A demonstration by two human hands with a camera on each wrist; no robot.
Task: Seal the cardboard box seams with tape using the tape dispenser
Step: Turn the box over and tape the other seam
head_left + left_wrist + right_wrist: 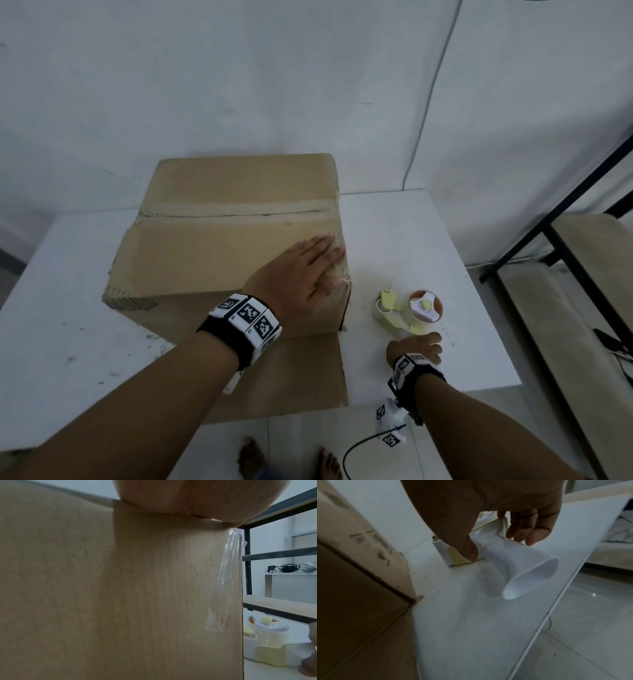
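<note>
I see the cardboard box (222,240) sitting on the white table (428,240), pushed toward the table's nine o'clock side, with one flap (291,373) folded down flat toward me at six o'clock. The top seam (239,214) runs from nine to three o'clock across the lid and shows a dark open line along it. My left hand (301,274) lies flat on the box top at its three o'clock corner, fingers straight and spread, pressing the cardboard and gripping nothing. In the left wrist view a strip of clear tape (224,582) hangs crinkled down the box's side wall (120,601) near that corner.

The tape dispenser (407,311) lies on the table just beside the box, at the box's four o'clock, its tape roll (426,306) at the far end. My right hand (416,347) is at the dispenser's six o'clock end. From the right wrist view, the thumb (467,547) and fingers (532,534) are curled round the white handle (518,566), grasping it, and the handle's open flared end points toward me, raised off the tabletop.

A black-framed shelf (561,246) stands at three o'clock, off the table.
</note>
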